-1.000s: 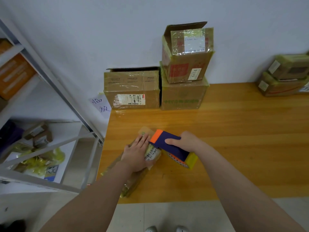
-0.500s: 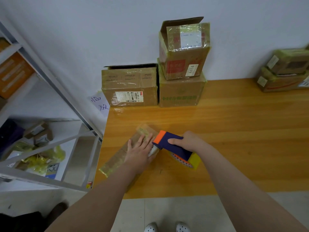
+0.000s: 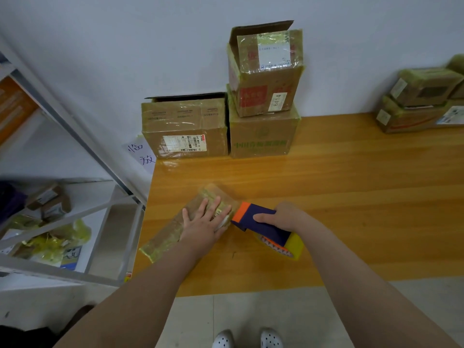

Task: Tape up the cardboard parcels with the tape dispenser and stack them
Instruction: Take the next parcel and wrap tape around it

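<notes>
Near left on the worktop [image 3: 351, 209], a left hand [image 3: 200, 226] presses flat, fingers spread, pinning a slim parcel [image 3: 164, 238] steady; the right hand [image 3: 285, 217] has its grip wrapped round the tape dispenser [image 3: 261, 226], nose at the parcel's right end.

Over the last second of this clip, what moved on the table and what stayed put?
The right hand drew the tape dispenser rightward, from over the parcel's labelled end to just off its edge. The left hand kept pressing flat on the parcel, and the right hand kept its grip; nothing was let go. The boxes by the wall stayed put.
</notes>
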